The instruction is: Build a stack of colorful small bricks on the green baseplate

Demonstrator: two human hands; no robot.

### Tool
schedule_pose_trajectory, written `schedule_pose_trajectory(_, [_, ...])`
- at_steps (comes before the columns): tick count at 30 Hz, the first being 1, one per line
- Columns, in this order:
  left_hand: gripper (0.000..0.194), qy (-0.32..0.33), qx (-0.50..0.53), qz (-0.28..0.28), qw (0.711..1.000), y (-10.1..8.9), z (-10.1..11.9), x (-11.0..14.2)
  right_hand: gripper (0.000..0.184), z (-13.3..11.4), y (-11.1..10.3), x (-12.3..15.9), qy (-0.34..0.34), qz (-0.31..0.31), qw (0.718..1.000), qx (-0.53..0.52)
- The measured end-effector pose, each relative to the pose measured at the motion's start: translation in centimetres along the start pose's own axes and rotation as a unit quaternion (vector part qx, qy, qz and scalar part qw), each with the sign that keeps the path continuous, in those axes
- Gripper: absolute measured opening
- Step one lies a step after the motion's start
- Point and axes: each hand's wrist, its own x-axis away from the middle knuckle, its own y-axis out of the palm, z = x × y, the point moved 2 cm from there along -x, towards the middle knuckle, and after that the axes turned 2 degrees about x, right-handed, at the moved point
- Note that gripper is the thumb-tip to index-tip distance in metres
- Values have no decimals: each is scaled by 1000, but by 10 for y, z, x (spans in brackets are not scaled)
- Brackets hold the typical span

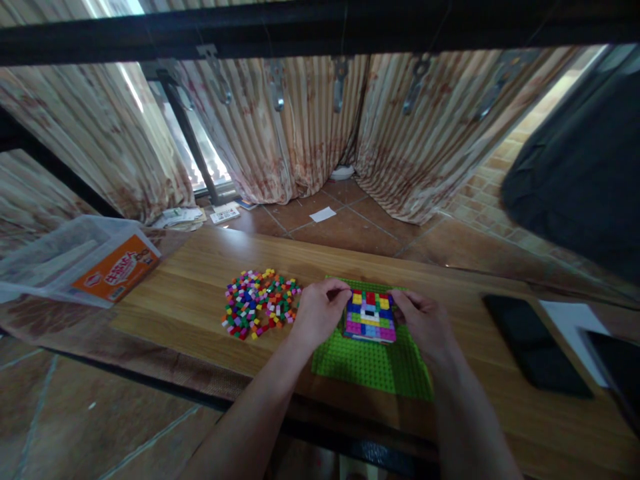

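Observation:
A square build of coloured toy bricks (370,320), with rows of pink, purple, blue, yellow, red and green, sits on a green studded baseplate (367,373). My left hand (323,307) is closed, thumb and forefinger pinched at the build's far left corner. At the far right corner, my right hand (423,319) grips the build's edge between thumb and fingers. The exact fingertip contact is too small to make out. Left of the baseplate lies a loose pile of small coloured bricks (257,303).
The wooden table (200,287) carries a clear plastic box with an orange label (117,270) at its left end. A black phone-like slab (535,343) and white paper (570,320) lie on the right. A dark bar with metal clips (320,30) crosses above; curtains hang behind.

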Motion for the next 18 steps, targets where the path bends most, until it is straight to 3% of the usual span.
schedule_pose_trajectory(7, [11,-65,91,11,994,6,-12,-4,50,4,1,-1,-9,-4,1000,2])
schedule_pose_trajectory(12, [10,-194,223,11,955,12,-13,-6,46,5,1,0,-3,-13,1000,-8])
schedule_pose_trajectory(18, [5,-229,287,22,930,15,-10,-7,43,8,1,-3,-4,-32,999,-15])
